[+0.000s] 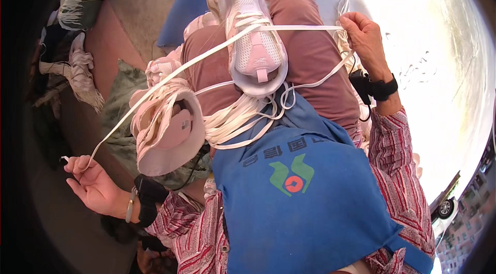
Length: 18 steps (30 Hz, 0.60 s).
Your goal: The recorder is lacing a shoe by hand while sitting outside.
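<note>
Blue apron [310, 191] lap | pink mesh shoe [256, 41] | both grips pinch flat white lace [289, 28]

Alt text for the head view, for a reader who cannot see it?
A person stretches a white shoelace between the left hand and right hand, across a pale pink sneaker on their lap. A second pink sneaker and a blue apron lie nearer.

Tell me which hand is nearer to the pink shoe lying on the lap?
The right hand. It holds the white lace just beside the pink shoe, while the left hand pulls the lace end far out, lower left.
</note>
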Each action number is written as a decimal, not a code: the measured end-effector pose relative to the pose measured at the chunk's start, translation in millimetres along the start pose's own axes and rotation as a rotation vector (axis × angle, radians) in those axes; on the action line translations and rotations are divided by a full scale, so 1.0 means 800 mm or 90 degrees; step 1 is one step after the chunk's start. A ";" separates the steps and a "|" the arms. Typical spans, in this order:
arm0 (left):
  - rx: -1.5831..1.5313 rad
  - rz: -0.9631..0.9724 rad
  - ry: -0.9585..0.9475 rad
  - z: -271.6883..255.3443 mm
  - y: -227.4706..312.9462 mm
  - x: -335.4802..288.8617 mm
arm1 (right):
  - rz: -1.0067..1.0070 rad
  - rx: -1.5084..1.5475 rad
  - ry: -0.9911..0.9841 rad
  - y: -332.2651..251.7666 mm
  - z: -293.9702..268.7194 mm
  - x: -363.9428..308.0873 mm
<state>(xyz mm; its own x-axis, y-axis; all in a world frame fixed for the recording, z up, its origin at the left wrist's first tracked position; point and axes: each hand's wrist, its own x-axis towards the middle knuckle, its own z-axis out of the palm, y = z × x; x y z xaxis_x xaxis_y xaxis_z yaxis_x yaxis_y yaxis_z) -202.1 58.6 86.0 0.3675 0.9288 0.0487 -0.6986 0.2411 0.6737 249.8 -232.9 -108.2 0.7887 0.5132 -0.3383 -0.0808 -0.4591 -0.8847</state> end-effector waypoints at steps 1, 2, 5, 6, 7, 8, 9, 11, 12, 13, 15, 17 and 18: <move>-0.001 0.002 -0.002 0.002 -0.012 0.002 | -0.003 0.001 0.000 0.002 -0.005 0.001; 0.100 -0.033 -0.049 0.000 -0.023 0.006 | -0.046 -0.084 -0.014 0.009 -0.013 0.004; 0.393 -0.080 -0.094 0.023 -0.097 -0.003 | -0.120 -0.277 -0.045 0.011 -0.008 -0.001; 0.453 -0.113 -0.071 0.034 -0.142 -0.005 | -0.136 -0.398 -0.043 0.013 -0.010 -0.008; 0.525 -0.139 -0.041 0.055 -0.174 -0.012 | -0.135 -0.396 -0.043 0.009 -0.009 -0.013; 0.531 -0.193 -0.047 0.068 -0.204 -0.014 | -0.220 -0.366 0.025 0.006 -0.006 -0.018; 0.540 -0.244 -0.049 0.076 -0.224 -0.015 | -0.306 -0.332 0.088 -0.002 0.001 -0.025; 0.560 -0.295 -0.058 0.078 -0.245 -0.020 | -0.267 -0.224 0.050 -0.042 0.007 -0.051; 0.563 -0.357 -0.069 0.072 -0.255 -0.018 | -0.292 -0.207 -0.079 -0.057 0.010 -0.062; 0.563 -0.359 -0.072 0.070 -0.264 -0.015 | -0.315 -0.193 -0.204 -0.066 0.012 -0.072; 0.706 -0.328 -0.180 0.069 -0.281 -0.007 | -0.411 -0.193 -0.323 -0.059 0.023 -0.086; 0.732 -0.264 -0.190 0.081 -0.307 -0.008 | -0.405 -0.220 -0.342 -0.050 0.030 -0.103; 0.838 -0.248 -0.246 0.084 -0.313 -0.006 | -0.436 -0.329 -0.340 -0.046 0.032 -0.108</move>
<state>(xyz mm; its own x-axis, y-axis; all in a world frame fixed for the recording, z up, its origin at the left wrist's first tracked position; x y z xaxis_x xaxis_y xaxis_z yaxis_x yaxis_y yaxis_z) 11.9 -24.9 -33.4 0.6917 0.6795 -0.2447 0.4751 -0.1730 0.8627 168.9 -241.5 -54.7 0.1794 0.9836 -0.0209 0.6608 -0.1362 -0.7381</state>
